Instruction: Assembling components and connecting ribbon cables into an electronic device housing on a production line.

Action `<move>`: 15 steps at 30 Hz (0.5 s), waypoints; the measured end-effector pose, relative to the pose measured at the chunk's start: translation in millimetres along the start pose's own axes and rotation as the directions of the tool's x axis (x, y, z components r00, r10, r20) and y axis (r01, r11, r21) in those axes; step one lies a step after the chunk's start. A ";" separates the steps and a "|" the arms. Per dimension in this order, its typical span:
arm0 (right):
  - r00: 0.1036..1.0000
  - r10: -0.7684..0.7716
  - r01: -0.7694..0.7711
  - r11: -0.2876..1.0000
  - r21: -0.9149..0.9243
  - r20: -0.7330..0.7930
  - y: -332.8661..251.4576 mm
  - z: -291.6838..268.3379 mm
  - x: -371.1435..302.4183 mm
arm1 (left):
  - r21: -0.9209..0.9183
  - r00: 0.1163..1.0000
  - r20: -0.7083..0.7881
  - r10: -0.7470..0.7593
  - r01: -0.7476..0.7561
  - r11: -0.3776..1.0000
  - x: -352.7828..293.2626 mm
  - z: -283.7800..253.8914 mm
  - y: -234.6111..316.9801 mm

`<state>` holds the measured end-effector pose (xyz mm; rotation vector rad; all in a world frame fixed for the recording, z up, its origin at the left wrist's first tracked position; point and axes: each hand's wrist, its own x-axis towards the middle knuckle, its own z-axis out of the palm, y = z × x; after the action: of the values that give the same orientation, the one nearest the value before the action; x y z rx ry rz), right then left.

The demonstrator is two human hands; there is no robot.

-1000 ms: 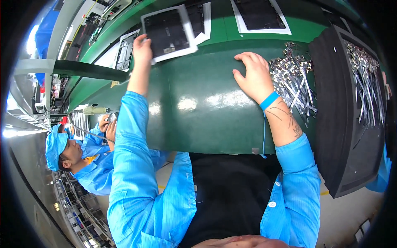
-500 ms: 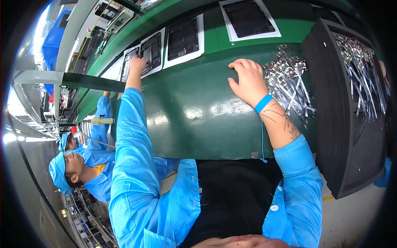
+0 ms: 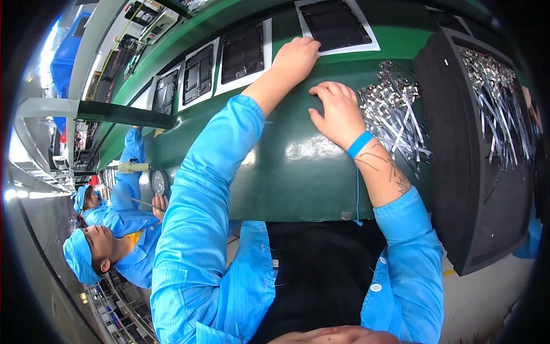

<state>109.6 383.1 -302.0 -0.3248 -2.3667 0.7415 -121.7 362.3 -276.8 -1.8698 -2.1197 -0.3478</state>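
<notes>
My left hand reaches across the green bench, its back toward me. Its bent fingers are at the near left corner of a white sheet that carries a black tablet-like panel. The fingertips are partly hidden, so whether they grip the sheet does not show. My right hand hovers over or rests on the green mat, thumb and fingers apart, with nothing in it. Just right of it lies a loose pile of silver flat ribbon cables with small connectors.
More dark panels on white sheets line up to the left. A black foam box with many ribbon cables stands at the right. A metal frame arm crosses at left. Co-workers in blue sit beyond, one hand near a round disc.
My left hand has moved right, from the far-left panels to the corner of the rightmost panel's sheet. My right hand has hardly moved. A co-worker's hand and the disc have come into view.
</notes>
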 end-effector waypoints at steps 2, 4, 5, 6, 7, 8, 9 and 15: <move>1.000 0.007 -0.007 1.000 -0.009 0.005 1.6 -2.2 -0.1 | 0.126 0.993 0.115 0.012 -0.027 0.992 17.5 -2.1 2.8; 1.000 0.006 -0.006 1.000 -0.014 0.009 2.4 -2.7 0.1 | 0.183 0.989 0.131 0.063 -0.086 0.979 26.1 -0.2 3.0; 1.000 0.008 -0.008 1.000 -0.011 0.012 3.2 -3.1 -0.2 | 0.240 0.983 0.148 0.112 -0.146 0.960 28.6 1.4 2.6; 1.000 0.010 -0.010 1.000 -0.008 0.016 3.3 -3.2 -0.3 | 0.241 0.983 0.148 0.109 -0.143 0.960 29.5 3.4 3.3; 1.000 0.010 -0.010 1.000 -0.008 0.019 2.8 -3.3 -0.1 | 0.260 0.978 0.150 0.148 -0.183 0.948 30.2 5.9 4.8; 1.000 0.013 -0.013 1.000 -0.005 0.022 1.9 -4.1 0.5 | 0.279 0.971 0.152 0.186 -0.223 0.934 30.1 7.4 5.0; 1.000 0.016 -0.016 1.000 -0.003 0.026 0.8 -5.0 1.2 | 0.276 0.971 0.151 0.183 -0.219 0.936 29.2 6.6 1.6; 0.998 0.066 -0.064 0.976 0.206 -0.002 7.5 -10.3 9.7 | 0.119 0.991 -0.045 0.127 -0.120 0.986 1.3 -14.5 -14.6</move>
<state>108.9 397.5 -295.0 -0.3171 -2.2555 1.0051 -135.4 356.3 -262.6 -1.8925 -1.9355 -0.2376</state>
